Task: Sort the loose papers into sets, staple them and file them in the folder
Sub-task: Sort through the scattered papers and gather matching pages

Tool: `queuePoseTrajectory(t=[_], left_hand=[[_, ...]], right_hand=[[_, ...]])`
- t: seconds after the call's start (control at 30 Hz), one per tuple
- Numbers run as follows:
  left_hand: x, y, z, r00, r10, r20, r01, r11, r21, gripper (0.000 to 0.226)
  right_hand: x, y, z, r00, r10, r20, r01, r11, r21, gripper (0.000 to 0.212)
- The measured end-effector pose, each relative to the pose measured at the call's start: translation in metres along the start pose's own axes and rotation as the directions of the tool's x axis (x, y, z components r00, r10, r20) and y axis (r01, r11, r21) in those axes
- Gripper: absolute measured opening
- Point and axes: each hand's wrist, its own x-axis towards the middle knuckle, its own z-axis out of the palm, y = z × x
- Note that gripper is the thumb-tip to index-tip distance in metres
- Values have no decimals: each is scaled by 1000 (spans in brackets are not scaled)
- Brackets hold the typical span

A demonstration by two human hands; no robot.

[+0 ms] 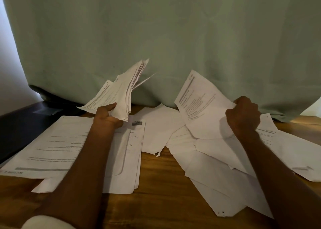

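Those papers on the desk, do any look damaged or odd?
Yes. The blank sheet lying mid-table has a torn, ragged near corner. Another loose sheet toward the right has a punctured corner near the table's front. The sheet the right hand grips is crumpling.

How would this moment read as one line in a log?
phase: sorting | left hand: grips paper stack | right hand: holds single sheet | wooden table: loose papers spread | stapler, folder: not visible
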Motion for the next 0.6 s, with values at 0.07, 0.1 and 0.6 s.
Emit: queuePoseTrajectory(t=[0.07, 0.1, 0.6], left_hand=[[-2, 3, 1, 1000, -22, -7, 22, 1000, -10, 1], [-3, 4, 2, 1000, -28, -5, 28, 999, -17, 1], [4, -4, -4, 1000, 6, 17, -7, 999, 54, 29]], right_hand=[[0, 10, -1, 998, 11, 54, -5, 993, -116, 28], [-1, 11, 0, 997, -8, 80, 22, 983, -180, 33], [-138, -82, 66, 417, -411, 810, 625, 778, 73, 96]])
